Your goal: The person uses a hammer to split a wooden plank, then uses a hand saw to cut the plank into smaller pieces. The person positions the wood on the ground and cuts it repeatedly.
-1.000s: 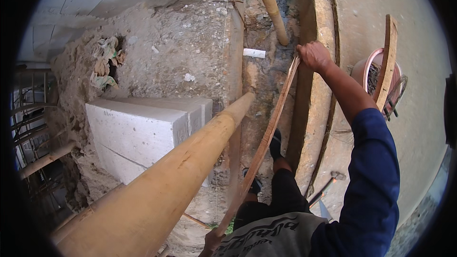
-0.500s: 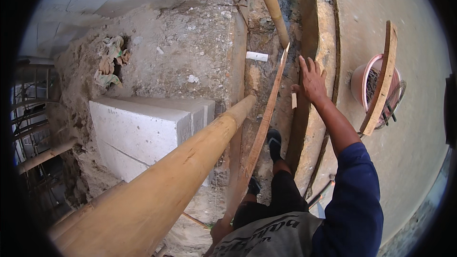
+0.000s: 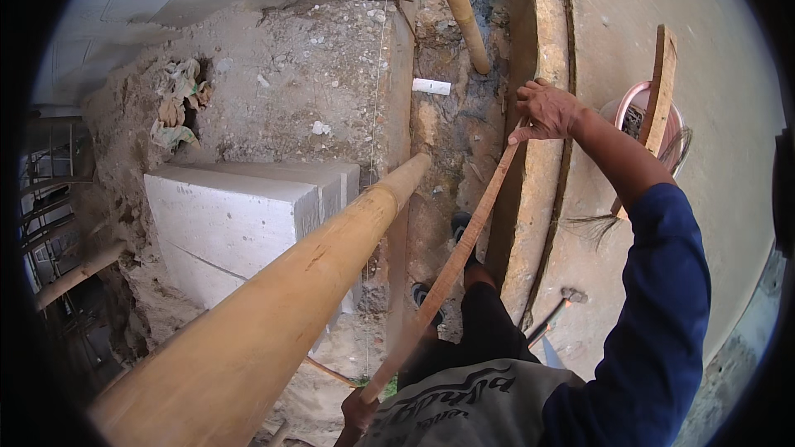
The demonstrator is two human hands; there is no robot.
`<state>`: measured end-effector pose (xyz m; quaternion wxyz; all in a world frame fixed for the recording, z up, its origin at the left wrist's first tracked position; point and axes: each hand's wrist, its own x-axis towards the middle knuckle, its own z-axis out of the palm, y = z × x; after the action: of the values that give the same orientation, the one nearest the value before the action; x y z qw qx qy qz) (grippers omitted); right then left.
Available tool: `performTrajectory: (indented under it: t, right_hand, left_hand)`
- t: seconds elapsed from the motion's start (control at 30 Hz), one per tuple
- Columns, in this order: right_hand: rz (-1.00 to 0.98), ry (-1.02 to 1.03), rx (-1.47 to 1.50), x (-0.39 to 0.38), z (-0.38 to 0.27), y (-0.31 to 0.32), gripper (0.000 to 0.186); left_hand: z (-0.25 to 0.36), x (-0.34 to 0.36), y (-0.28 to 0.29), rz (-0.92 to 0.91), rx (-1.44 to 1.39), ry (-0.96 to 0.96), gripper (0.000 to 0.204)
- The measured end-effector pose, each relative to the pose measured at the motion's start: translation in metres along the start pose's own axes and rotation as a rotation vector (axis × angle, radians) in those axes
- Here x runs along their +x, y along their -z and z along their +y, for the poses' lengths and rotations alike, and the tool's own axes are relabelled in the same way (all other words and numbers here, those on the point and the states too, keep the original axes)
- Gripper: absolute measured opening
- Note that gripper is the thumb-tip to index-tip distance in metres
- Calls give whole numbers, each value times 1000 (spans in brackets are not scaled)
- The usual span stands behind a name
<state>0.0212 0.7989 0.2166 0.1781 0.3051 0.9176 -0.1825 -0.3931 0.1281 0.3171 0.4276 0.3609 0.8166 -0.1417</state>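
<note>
A long, thin wooden strip (image 3: 465,248) slants across in front of me, from beside my waist up to the edge of a trench. My left hand (image 3: 359,410) is closed around its lower end, close to my shirt. At the upper end my right hand (image 3: 550,112) grips the strip, thumb on the tip and bent fingers by the top of the board (image 3: 522,25) lining the trench. Some of the right fingers are hidden behind the hand. My feet stand in the trench, partly covered by the strip.
A thick bamboo pole (image 3: 298,281) crosses at left, beside white blocks (image 3: 224,215). Another bamboo pole (image 3: 460,8) stands ahead. On the right slab are a pink bucket (image 3: 631,99), a curved wooden plank (image 3: 662,87) and a hammer (image 3: 571,295). A string runs along the trench's left side.
My right hand, earlier open and apart from the strip, has closed on its upper end. The strip's tip has swung right and nearer, toward the trench board. My left hand keeps its hold.
</note>
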Motion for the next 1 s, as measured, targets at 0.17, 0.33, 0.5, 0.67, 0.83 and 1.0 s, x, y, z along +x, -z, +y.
performTrajectory:
  t: [0.17,0.33,0.5,0.67,0.83,1.0]
  right_hand:
    - [114,1,76,-21,14,-24,76]
    - [200,-12,-98,-32,1,-12,77]
    - [163,-89,-149,-56,-40,8,78]
    - [-41,-362,-113,-95,-96,4,77]
    - [195,-280,0,-202,-130,-18,69]
    - [458,-592,-3,-289,-212,-51,96]
  left_hand:
    - [18,9,14,-56,-70,53,28]
    - [15,8,28,-133,-131,51,27]
    - [-41,2,39,-127,-92,21,26]
    - [-98,3,47,-117,-45,0,30]
    - [-132,11,38,-91,-55,-159,29]
    - [-176,22,2,-222,-203,-287,32]
